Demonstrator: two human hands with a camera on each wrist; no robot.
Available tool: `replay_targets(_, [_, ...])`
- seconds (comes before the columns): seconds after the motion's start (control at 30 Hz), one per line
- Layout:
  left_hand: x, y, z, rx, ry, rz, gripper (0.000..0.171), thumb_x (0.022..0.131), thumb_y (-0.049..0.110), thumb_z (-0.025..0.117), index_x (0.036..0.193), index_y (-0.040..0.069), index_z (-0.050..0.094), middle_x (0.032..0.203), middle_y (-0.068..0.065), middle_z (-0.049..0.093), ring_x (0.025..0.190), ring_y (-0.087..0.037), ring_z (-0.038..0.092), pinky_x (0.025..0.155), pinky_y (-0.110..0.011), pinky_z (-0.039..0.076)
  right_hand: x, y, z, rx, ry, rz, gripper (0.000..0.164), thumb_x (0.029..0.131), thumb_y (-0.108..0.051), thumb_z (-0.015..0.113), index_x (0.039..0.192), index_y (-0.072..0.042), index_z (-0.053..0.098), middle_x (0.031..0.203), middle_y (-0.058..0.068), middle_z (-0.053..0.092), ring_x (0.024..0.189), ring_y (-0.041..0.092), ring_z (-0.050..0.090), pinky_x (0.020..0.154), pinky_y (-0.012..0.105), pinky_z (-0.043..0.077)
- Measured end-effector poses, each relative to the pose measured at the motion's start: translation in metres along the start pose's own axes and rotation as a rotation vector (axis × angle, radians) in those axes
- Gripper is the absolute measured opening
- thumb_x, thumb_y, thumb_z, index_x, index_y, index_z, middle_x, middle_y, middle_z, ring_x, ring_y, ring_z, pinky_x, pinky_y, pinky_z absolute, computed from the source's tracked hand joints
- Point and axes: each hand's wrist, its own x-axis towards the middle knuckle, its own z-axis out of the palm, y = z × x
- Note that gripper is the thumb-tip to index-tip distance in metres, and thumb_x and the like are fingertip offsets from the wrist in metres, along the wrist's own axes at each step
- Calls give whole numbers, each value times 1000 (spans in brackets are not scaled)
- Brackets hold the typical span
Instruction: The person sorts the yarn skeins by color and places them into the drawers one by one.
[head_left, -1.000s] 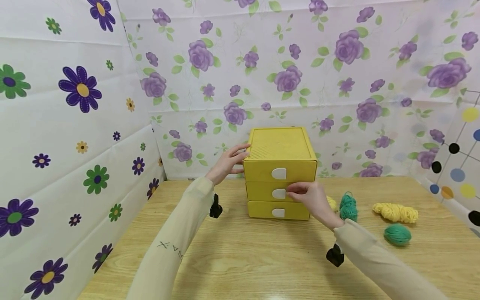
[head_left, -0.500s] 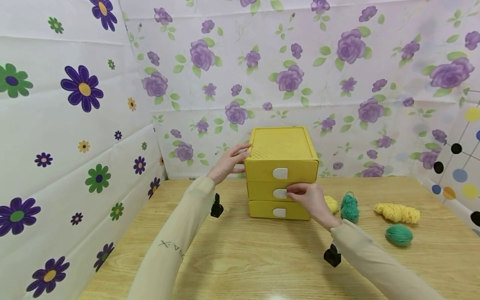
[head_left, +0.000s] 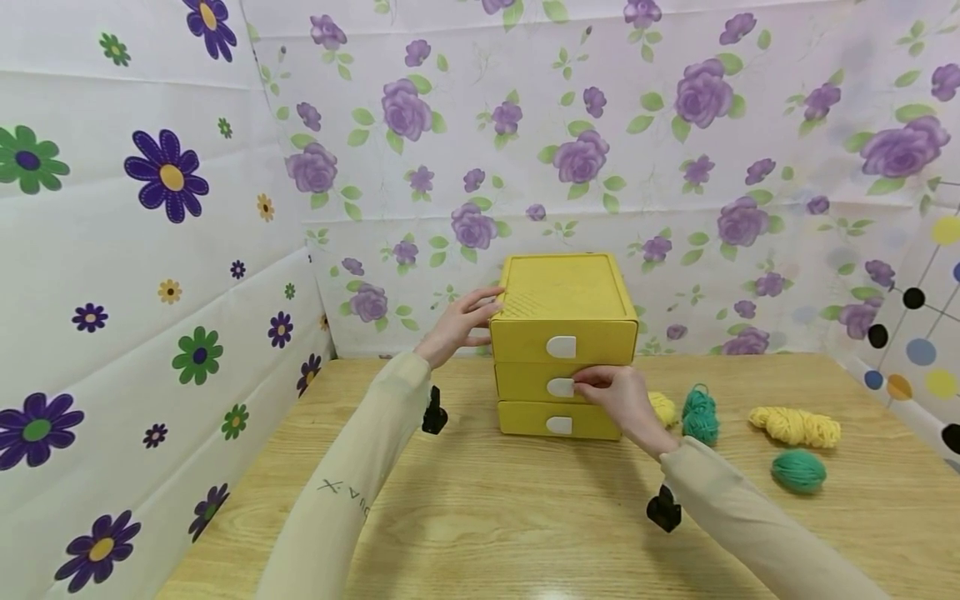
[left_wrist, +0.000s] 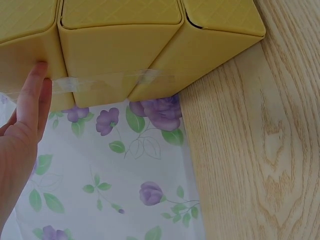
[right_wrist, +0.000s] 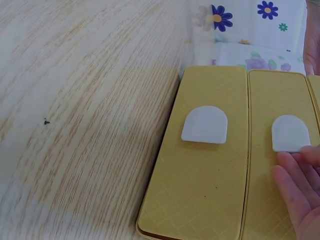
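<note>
Head view: R hand (head_left: 624, 397) pinches straight edge of white tab (head_left: 559, 387) on mid drawer (head_left: 521, 382); tab just L of it, drawer's long axis L-R. L hand (head_left: 453, 327), fingers extended, touches L side of yellow unit (head_left: 562, 287) on counter (head_left: 480, 517).

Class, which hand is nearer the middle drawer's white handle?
Right: the right hand pinches the white handle; the left hand touches the yellow drawer unit higher, on its left side.

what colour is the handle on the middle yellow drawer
White; the handle shows best in the right wrist view.
</note>
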Motion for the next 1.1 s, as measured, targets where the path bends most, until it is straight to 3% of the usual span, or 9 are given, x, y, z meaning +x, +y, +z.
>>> replay_targets(0.83, [1,-3,-1,-6,8,4,45,93,31,52,136,22,43,132,-4,41,103,-26,50,79,-41,46,-12,-4,-3,-5,-55,35,9,82,-10,68,88,-5,73,82,3,67,73,14,62,62,27,49])
replay_targets(1.1, [1,-3,0,-2,14,2,46,93,32,53,136,22,43,132,-3,41,102,-25,50,78,-40,47,-21,-10,-6,-31,-65,-30,8,82,-9,68,88,-6,73,82,2,67,72,13,62,59,27,48])
